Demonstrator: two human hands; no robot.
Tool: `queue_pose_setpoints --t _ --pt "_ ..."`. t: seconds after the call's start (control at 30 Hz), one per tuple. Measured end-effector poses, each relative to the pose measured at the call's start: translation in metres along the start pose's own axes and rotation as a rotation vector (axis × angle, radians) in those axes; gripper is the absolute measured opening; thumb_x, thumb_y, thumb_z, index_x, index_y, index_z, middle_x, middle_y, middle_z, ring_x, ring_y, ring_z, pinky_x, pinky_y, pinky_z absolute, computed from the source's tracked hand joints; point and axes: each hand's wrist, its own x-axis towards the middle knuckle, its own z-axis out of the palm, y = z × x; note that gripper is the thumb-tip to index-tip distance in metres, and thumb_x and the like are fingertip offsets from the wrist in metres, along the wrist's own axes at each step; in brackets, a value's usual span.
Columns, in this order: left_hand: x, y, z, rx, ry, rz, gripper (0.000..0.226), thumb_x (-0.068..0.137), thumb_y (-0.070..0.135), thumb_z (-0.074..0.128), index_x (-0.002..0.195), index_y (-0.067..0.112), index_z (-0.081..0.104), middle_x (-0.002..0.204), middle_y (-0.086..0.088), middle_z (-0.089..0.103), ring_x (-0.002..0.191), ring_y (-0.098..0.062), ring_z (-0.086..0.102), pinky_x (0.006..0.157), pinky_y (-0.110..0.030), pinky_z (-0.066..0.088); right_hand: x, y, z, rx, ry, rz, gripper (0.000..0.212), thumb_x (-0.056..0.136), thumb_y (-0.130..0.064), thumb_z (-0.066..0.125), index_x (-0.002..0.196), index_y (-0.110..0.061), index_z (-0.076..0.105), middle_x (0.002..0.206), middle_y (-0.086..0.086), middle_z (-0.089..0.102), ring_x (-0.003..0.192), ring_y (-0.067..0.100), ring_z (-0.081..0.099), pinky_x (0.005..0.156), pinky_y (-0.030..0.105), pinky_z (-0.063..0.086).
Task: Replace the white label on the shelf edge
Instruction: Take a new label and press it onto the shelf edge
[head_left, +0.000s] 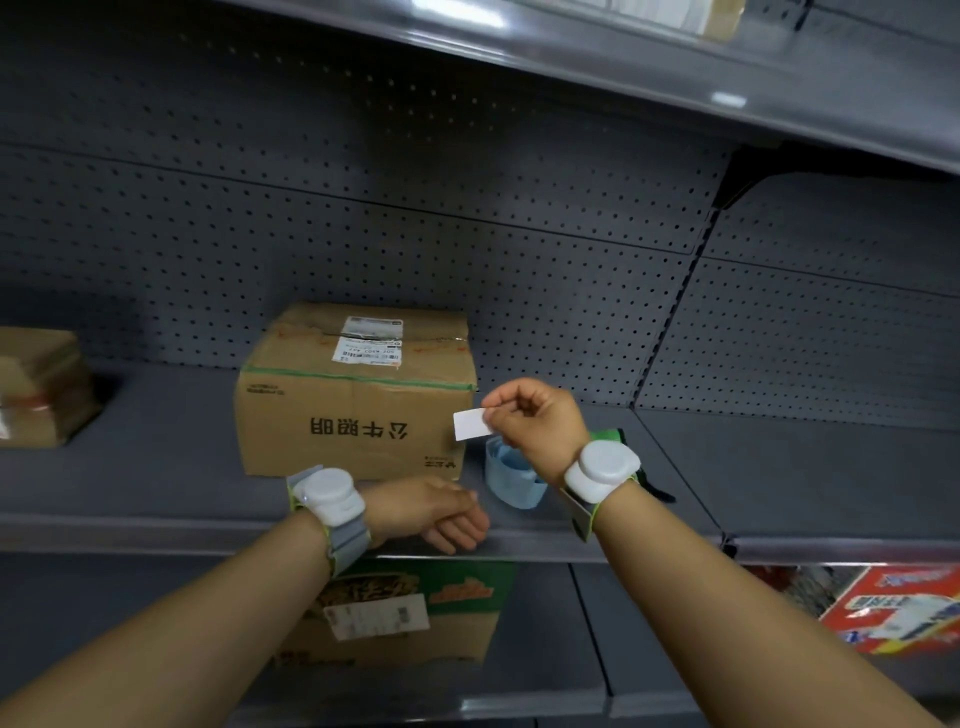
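Note:
My right hand (535, 415) pinches a small blank white label (471, 425) between thumb and fingers, holding it in the air above the grey shelf, just right of a cardboard box. My left hand (434, 512) hangs lower at the shelf edge (156, 535), its fingers loosely curled over the metal lip and holding nothing that I can see. Both wrists wear white round sensor bands.
A brown cardboard box (358, 395) with printed characters stands mid-shelf. A light blue roll (511, 480) lies right of it, under my right wrist. Another box (36, 384) sits far left. Below are a green-topped carton (415, 608) and a red package (893, 608). A shelf overhangs above.

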Motion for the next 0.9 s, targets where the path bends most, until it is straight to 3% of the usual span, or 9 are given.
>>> queue_pose_setpoints --t 0.13,0.27,0.43,0.57,0.7,0.9 --pt "-0.01 -0.014 -0.007 0.08 -0.02 -0.032 0.037 0.1 0.023 0.036 0.116 -0.002 0.059 0.12 -0.019 0.062 0.105 -0.022 0.061 0.088 -0.023 0.049 -0.006 -0.003 0.022 0.009 -0.04 0.013 0.021 0.082 0.007 0.063 0.075 -0.013 0.065 0.063 0.005 0.059 0.047 0.0 0.05 0.049 0.013 0.042" --pt "-0.032 -0.03 -0.023 0.156 -0.008 0.004 0.026 0.098 0.019 0.042 0.103 0.006 0.064 0.104 -0.005 0.067 0.095 -0.014 0.064 0.084 -0.018 0.05 -0.014 -0.004 0.042 -0.003 -0.043 0.027 0.027 0.08 0.006 0.065 0.07 -0.019 0.066 0.059 -0.001 0.058 0.048 0.001 0.048 0.05 0.013 0.043" --pt "-0.055 -0.054 -0.049 0.241 0.035 0.017 0.027 0.096 0.022 0.045 0.104 0.006 0.066 0.108 -0.007 0.068 0.098 -0.015 0.065 0.092 -0.028 0.051 -0.025 -0.002 0.059 -0.041 -0.045 0.071 0.028 0.08 0.006 0.065 0.068 -0.019 0.066 0.055 -0.007 0.057 0.046 -0.001 0.046 0.049 0.013 0.043" --pt "-0.076 -0.073 -0.069 0.174 0.074 -0.005 0.026 0.097 0.015 0.043 0.103 0.005 0.066 0.102 -0.002 0.069 0.091 -0.01 0.066 0.079 -0.017 0.051 -0.03 0.004 0.071 -0.047 -0.021 0.09 0.027 0.079 0.007 0.065 0.068 -0.018 0.066 0.057 -0.006 0.059 0.05 -0.001 0.052 0.055 0.013 0.046" --pt "-0.091 -0.094 -0.09 0.166 0.13 -0.02 0.028 0.098 0.011 0.041 0.09 0.012 0.068 0.098 -0.004 0.07 0.086 -0.011 0.067 0.074 -0.016 0.051 -0.033 0.008 0.081 -0.035 0.019 0.115 0.026 0.08 0.007 0.064 0.069 -0.017 0.065 0.061 0.002 0.06 0.048 -0.002 0.051 0.052 0.012 0.045" --pt "-0.112 -0.1 -0.11 0.483 0.208 -0.095 0.028 0.094 0.016 0.046 0.078 0.018 0.069 0.091 -0.004 0.071 0.078 -0.013 0.066 0.07 -0.016 0.05 -0.038 0.02 0.084 -0.052 0.107 0.154 0.023 0.079 0.005 0.065 0.071 -0.016 0.066 0.063 0.002 0.061 0.049 -0.002 0.051 0.054 0.013 0.045"
